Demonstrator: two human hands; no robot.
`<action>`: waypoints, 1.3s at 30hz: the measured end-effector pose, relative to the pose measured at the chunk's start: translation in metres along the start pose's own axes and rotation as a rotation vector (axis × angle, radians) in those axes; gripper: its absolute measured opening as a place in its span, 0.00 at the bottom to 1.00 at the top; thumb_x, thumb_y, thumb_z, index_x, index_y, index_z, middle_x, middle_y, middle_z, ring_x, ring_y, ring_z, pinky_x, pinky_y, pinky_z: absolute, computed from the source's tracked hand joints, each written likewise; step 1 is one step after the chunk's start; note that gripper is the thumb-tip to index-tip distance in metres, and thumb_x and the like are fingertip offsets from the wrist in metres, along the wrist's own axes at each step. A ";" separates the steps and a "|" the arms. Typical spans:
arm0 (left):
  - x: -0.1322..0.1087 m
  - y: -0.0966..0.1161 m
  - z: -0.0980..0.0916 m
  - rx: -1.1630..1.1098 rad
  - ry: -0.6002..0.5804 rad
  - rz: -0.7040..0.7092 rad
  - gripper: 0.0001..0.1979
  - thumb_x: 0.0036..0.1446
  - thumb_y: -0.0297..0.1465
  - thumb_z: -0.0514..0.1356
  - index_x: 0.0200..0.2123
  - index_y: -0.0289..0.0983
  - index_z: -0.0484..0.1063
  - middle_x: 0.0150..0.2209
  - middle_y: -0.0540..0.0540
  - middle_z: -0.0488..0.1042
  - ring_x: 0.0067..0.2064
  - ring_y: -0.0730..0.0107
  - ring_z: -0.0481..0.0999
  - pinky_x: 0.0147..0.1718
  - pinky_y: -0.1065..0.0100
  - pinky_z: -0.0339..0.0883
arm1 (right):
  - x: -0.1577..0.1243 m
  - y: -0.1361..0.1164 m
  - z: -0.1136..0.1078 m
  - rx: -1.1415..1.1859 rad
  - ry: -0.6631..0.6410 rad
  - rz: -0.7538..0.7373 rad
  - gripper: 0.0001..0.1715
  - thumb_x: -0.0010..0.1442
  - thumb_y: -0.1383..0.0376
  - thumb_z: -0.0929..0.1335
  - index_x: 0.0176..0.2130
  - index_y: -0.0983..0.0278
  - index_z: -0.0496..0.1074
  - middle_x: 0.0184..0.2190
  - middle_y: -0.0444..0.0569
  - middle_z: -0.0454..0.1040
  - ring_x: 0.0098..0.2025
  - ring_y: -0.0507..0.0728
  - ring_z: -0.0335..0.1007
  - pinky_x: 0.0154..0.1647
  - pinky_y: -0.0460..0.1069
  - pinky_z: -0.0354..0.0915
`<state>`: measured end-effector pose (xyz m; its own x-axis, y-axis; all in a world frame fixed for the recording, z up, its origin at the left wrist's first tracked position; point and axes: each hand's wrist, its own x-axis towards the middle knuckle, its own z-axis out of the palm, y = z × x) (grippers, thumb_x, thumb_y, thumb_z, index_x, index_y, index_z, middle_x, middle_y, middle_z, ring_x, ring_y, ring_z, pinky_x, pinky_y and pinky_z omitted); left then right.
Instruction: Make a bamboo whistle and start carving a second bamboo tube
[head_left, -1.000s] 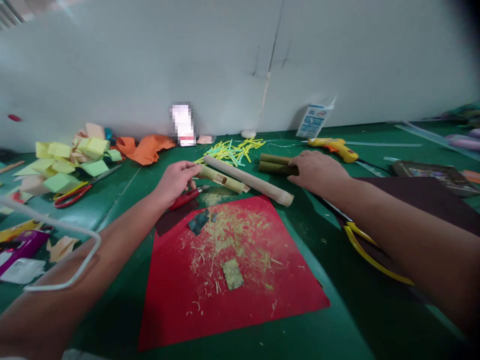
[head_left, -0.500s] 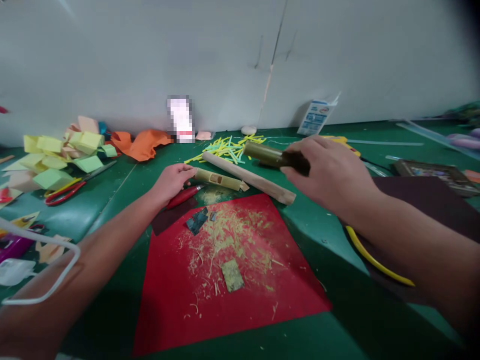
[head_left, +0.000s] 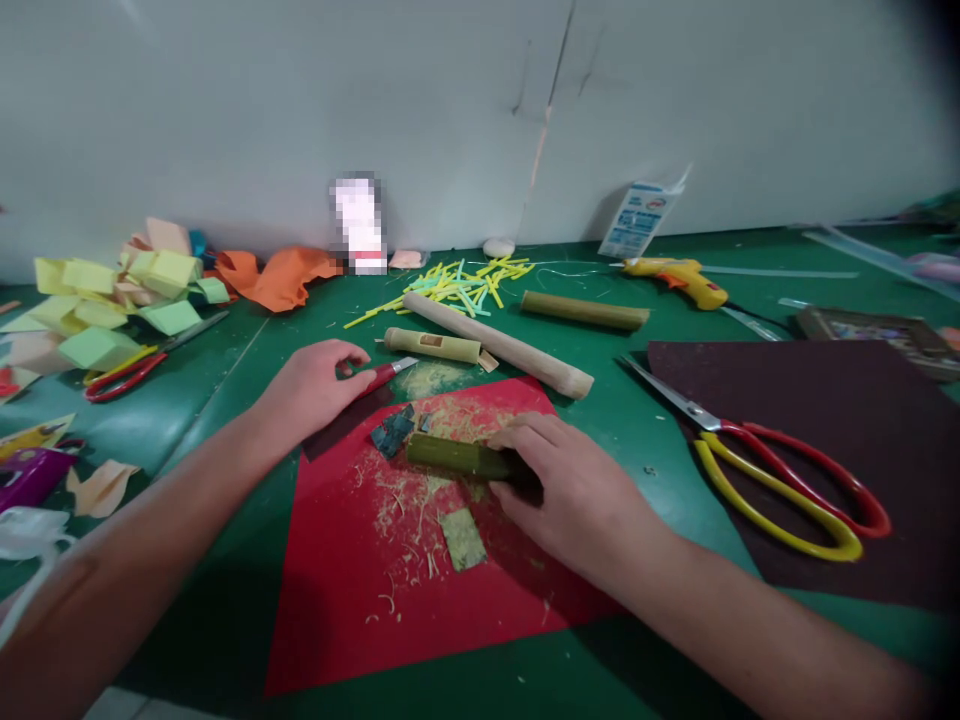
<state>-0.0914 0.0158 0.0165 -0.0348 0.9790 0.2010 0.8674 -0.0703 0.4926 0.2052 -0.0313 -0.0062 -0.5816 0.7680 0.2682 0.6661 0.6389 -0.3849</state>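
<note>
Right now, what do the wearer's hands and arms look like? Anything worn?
Left hand and right hand are bare: no gloves, rings or watch visible. Forearms bare, no sleeves in view. Thin white cord loops beside the left arm.

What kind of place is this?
Probably a craft workbench: a green table littered with folded coloured paper, scissors and a glue gun, and the right hand holds a bamboo piece over shavings on a red sheet.

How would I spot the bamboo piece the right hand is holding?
Find the red paper sheet in the middle of the green table. The dark green bamboo piece sits on it among shavings, in the right hand. The other bamboo sticks lie beyond the sheet.
</note>
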 end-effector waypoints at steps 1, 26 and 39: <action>-0.005 0.000 -0.001 0.041 0.007 0.026 0.13 0.49 0.40 0.65 0.37 0.41 0.78 0.39 0.44 0.78 0.40 0.56 0.74 0.43 0.60 0.65 | 0.000 0.001 0.001 0.018 -0.004 0.014 0.11 0.53 0.69 0.69 0.40 0.65 0.71 0.40 0.53 0.75 0.43 0.63 0.71 0.42 0.58 0.70; -0.033 0.027 -0.009 -0.139 0.549 0.479 0.13 0.50 0.23 0.60 0.38 0.40 0.78 0.35 0.48 0.77 0.37 0.67 0.74 0.41 0.65 0.68 | 0.002 0.000 0.003 0.039 -0.027 0.049 0.13 0.52 0.63 0.73 0.38 0.64 0.72 0.38 0.52 0.75 0.40 0.61 0.72 0.39 0.56 0.69; -0.018 0.055 0.021 -1.043 0.483 -0.024 0.07 0.53 0.31 0.65 0.36 0.39 0.78 0.28 0.49 0.74 0.28 0.74 0.72 0.23 0.71 0.63 | 0.002 0.004 0.000 0.054 0.021 -0.022 0.09 0.61 0.65 0.66 0.40 0.66 0.73 0.38 0.53 0.75 0.41 0.61 0.72 0.41 0.56 0.69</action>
<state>-0.0325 -0.0020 0.0218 -0.4277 0.8225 0.3749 0.0384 -0.3978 0.9167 0.2069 -0.0270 -0.0068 -0.5856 0.7549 0.2952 0.6266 0.6526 -0.4261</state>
